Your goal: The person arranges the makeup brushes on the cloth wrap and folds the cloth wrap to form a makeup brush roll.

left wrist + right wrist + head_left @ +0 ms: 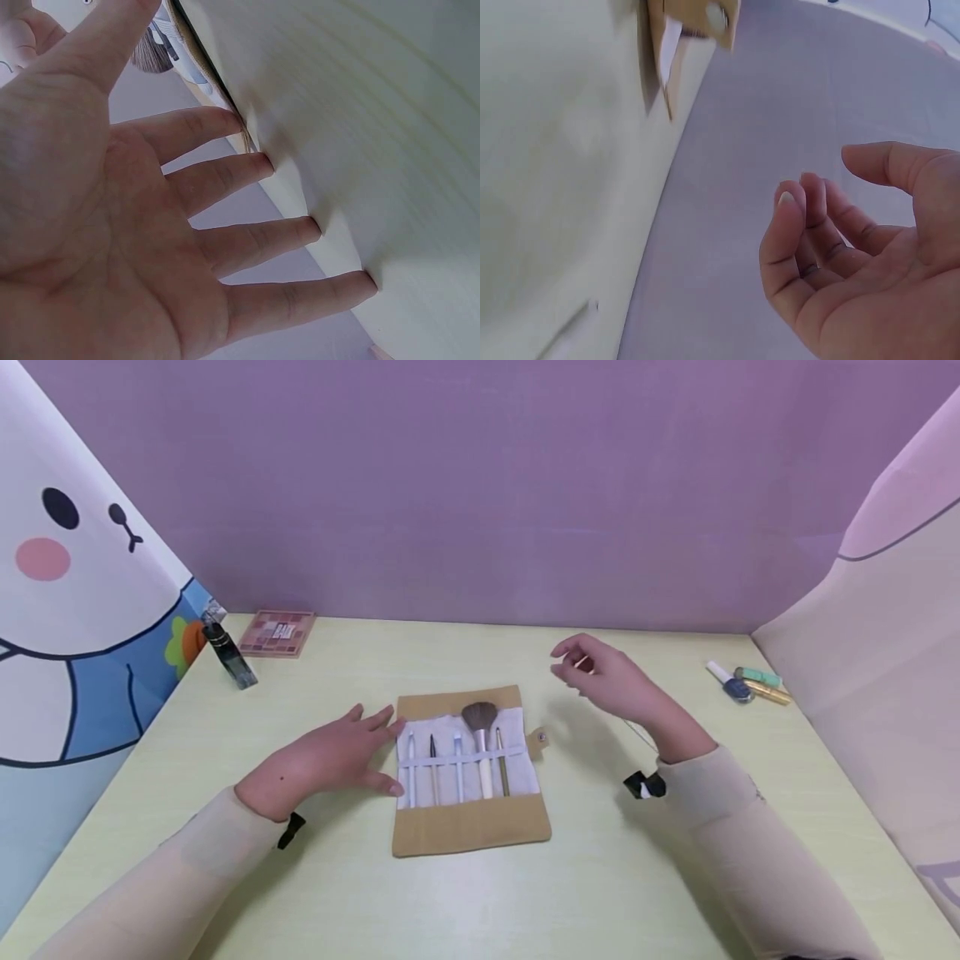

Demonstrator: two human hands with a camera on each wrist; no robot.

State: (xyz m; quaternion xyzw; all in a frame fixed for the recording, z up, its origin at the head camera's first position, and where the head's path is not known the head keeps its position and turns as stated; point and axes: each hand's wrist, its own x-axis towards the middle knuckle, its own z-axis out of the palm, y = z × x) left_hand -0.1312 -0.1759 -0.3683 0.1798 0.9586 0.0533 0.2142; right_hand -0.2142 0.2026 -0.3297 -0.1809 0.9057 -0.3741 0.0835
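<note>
A brown makeup brush case [472, 828] lies unrolled on the table, its pale lining showing. Several slim brushes and one large fluffy powder brush [481, 718] are tucked under the elastic band [442, 761]. My left hand [330, 764] has its fingers spread, with fingertips and thumb at the case's left edge. In the left wrist view, the fingertips [311, 227] of this hand meet the tabletop. Loosely curled and holding nothing, my right hand [607, 677] hovers beyond the case's upper right. Between it and the case is the snap tab [538, 741], also in the right wrist view.
At the far left stand a pink eyeshadow palette [277, 633] lying flat and a dark bottle [231, 657]. On the far right lie a dark blue bottle with a white cap [735, 689], a green tube [759, 676] and a gold tube [767, 692]. A purple backdrop [480, 493] closes the rear.
</note>
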